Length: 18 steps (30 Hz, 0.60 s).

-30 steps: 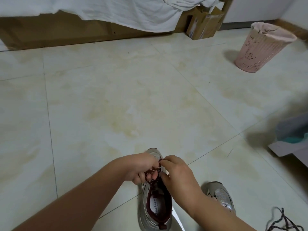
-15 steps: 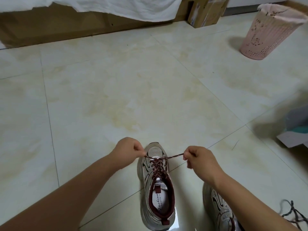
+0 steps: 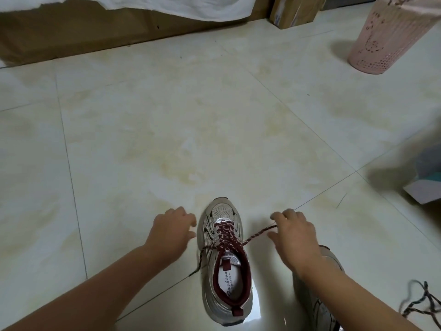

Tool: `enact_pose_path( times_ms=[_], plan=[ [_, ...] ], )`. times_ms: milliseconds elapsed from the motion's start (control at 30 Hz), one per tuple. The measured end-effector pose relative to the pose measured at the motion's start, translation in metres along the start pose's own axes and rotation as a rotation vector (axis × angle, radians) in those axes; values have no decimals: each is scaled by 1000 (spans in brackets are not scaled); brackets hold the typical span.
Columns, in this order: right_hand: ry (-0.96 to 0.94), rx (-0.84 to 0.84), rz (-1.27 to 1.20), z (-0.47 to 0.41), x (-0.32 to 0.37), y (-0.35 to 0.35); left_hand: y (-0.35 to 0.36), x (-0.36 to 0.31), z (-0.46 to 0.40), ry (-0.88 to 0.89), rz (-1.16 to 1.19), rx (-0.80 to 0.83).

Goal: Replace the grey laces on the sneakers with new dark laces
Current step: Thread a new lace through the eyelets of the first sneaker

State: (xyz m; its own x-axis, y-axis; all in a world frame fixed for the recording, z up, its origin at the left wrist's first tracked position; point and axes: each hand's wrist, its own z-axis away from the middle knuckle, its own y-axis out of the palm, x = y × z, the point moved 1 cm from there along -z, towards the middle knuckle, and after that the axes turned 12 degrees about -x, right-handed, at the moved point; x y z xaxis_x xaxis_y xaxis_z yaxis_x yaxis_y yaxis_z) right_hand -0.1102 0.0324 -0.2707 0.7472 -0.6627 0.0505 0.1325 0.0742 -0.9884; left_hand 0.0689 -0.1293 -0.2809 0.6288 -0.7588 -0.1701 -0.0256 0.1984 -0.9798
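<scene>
Two bare hands hover either side of a grey sneaker (image 3: pixel 225 261) that stands toe-away on the pale tiled floor (image 3: pixel 167 130), its maroon collar open toward the camera. A dark red speckled lace (image 3: pixel 224 237) is threaded up its eyelets in criss-cross. The left hand (image 3: pixel 173 229) hangs just beside the toe's left flank, fingers spread and relaxed, holding nothing — the lace's left end trails loose past the shoe's side and down onto the tile below the wrist. The right hand (image 3: pixel 293 235) sits to the right of the shoe, fingers loosely extended; the lace's right end runs up from the top eyelets to its fingertips, but whether it is pinched or merely draped there cannot be told. A second sneaker (image 3: pixel 322 304) lies partly hidden under the right forearm. At the lower right edge lies a tangle of dark lace (image 3: pixel 422 304). Farther back stand a pink perforated bin (image 3: pixel 391 37) and a cardboard box (image 3: pixel 296 10).
</scene>
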Motion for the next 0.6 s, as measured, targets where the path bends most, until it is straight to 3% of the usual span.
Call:
enact_pose_path(
  times_ms=[100, 200, 267, 400, 500, 600],
  plan=[
    [-37, 8, -90, 9, 20, -2, 3, -24, 4, -38, 344, -26],
    [131, 199, -330, 15, 37, -2, 13, -40, 10, -117, 493, 29],
    [226, 249, -455, 17, 45, -1, 19, -41, 10, -157, 554, 97],
    [273, 175, -592, 15, 53, 4, 15, -34, 7, -122, 613, 175],
    [361, 107, -926, 12, 54, 6, 13, -31, 5, -71, 589, 189],
    [457, 153, -1244, 14, 53, 6, 19, -33, 5, -57, 564, 224]
  ],
)
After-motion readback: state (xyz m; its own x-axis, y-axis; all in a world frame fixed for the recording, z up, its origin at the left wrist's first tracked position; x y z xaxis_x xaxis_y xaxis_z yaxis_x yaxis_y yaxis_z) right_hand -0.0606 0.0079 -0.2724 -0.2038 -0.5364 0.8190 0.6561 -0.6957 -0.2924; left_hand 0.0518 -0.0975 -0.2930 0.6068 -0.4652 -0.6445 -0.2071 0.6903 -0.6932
